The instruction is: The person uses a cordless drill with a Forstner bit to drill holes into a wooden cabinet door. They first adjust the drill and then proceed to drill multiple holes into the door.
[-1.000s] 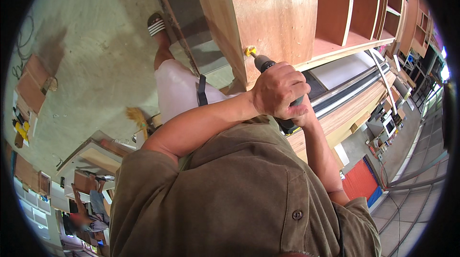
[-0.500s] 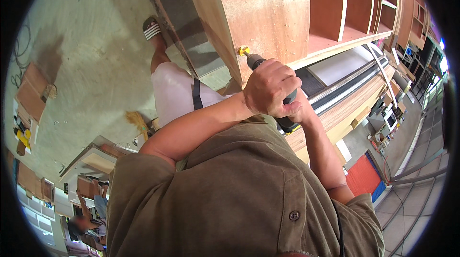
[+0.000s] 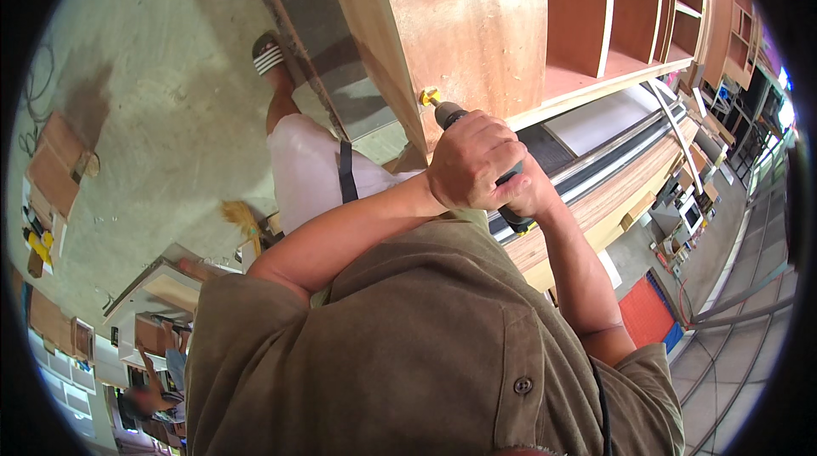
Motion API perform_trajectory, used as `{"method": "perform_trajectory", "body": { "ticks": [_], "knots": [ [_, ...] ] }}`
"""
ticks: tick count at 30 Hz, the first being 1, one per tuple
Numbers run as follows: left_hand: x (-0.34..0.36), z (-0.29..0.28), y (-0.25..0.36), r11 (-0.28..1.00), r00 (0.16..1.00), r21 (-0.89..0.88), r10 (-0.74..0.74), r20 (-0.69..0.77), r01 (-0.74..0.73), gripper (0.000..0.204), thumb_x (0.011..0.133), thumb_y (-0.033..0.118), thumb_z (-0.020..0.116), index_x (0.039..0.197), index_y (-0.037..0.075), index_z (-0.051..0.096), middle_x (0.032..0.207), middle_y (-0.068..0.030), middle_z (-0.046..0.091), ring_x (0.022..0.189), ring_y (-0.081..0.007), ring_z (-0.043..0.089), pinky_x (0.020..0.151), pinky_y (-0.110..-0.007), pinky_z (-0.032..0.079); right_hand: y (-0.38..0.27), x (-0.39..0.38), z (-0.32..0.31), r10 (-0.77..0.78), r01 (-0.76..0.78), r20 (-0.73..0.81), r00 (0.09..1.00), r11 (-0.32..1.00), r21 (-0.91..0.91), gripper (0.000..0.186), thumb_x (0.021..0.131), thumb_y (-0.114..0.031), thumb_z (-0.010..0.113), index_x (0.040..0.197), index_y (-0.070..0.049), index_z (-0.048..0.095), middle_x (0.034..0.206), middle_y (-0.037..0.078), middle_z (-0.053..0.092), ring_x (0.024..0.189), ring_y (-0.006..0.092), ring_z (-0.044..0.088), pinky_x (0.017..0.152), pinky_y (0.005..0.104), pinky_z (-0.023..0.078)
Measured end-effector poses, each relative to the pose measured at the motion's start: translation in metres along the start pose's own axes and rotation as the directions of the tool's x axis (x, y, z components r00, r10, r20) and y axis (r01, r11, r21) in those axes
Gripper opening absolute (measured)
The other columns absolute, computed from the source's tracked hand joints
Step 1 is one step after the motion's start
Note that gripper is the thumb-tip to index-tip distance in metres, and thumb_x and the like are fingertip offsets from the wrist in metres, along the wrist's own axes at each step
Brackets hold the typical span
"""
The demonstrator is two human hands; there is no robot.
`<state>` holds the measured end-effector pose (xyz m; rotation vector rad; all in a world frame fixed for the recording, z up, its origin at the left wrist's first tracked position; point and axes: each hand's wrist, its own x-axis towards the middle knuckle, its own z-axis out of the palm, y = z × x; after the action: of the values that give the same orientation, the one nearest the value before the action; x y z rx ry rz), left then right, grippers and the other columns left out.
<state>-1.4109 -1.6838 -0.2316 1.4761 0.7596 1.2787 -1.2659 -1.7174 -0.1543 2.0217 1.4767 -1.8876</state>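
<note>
A cordless drill with a dark chuck is held between my two hands. Its yellow boring bit meets the face of a plywood panel near the panel's left edge. My left hand is closed over the top and back of the drill, hiding most of its body. Behind it, my right hand is wrapped around the grip, its fingers largely covered. Pale wood shavings are scattered on the panel around the bit.
Open cabinet compartments continue to the right of the panel. Below them lies a stack of boards. A straw broom and a yellow power tool are on the left. Another person sits at the far lower left.
The drill, bit and both hands appear slightly lower and further left in the picture, and the panel has shifted a little too. Both hands keep their hold.
</note>
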Motion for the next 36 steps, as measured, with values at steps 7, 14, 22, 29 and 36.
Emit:
{"method": "perform_trajectory", "body": {
  "ticks": [7,14,22,29,36],
  "knots": [
    [-0.004,-0.012,-0.001,1.000,0.995,-0.016,0.021,0.098,-0.020,0.030,0.086,0.034,0.066,0.089,0.005,0.062,0.085,-0.0113,0.062,0.075,-0.0314,0.061,0.074,-0.043,0.050,-0.005,-0.003,0.013,0.136,-0.136,0.003,0.991,0.988,-0.074,0.031,0.072,-0.020,0.068,0.100,-0.007,0.066,0.097,0.015,0.069,0.094,0.0318,0.066,0.082,0.0372,0.052],
    [-0.004,-0.014,-0.004,0.996,0.983,-0.075,0.063,0.174,-0.050,0.031,0.088,0.035,0.067,0.097,0.006,0.062,0.087,-0.0104,0.062,0.078,-0.0302,0.061,0.075,-0.043,0.049,-0.008,-0.002,0.018,0.189,-0.189,-0.017,0.982,0.975,-0.117,0.050,0.072,-0.030,0.070,0.114,-0.007,0.058,0.090,0.019,0.070,0.087,0.0418,0.067,0.074,0.0465,0.054],
    [0.005,-0.021,0.013,0.997,0.914,0.062,-0.068,0.399,0.048,0.041,0.083,0.040,0.073,0.112,0.011,0.065,0.097,-0.0090,0.061,0.095,-0.0336,0.064,0.086,-0.049,0.049,0.000,-0.004,0.013,0.258,-0.258,0.011,0.966,0.966,0.001,0.049,0.072,-0.032,0.070,0.110,-0.006,0.054,0.084,0.020,0.069,0.083,0.0423,0.067,0.071,0.0505,0.052],
    [0.017,-0.012,0.020,0.997,0.836,0.024,-0.072,0.544,0.071,0.027,0.080,0.029,0.075,0.094,0.008,0.067,0.095,-0.0077,0.066,0.093,-0.0301,0.065,0.084,-0.048,0.052,-0.001,-0.003,0.004,0.302,-0.309,0.082,0.950,0.946,0.094,0.042,0.073,-0.026,0.068,0.106,-0.005,0.052,0.084,0.018,0.068,0.084,0.0400,0.067,0.069,0.0484,0.052],
    [0.015,-0.021,0.020,0.997,0.813,0.004,-0.065,0.579,0.076,0.018,0.082,0.022,0.072,0.089,0.008,0.063,0.095,-0.0079,0.066,0.087,-0.0292,0.064,0.077,-0.046,0.053,-0.001,-0.008,0.007,0.234,-0.234,0.012,0.972,0.965,0.119,0.041,0.072,-0.023,0.070,0.103,-0.003,0.050,0.078,0.017,0.066,0.077,0.0381,0.067,0.063,0.0466,0.052]
  ]
}}
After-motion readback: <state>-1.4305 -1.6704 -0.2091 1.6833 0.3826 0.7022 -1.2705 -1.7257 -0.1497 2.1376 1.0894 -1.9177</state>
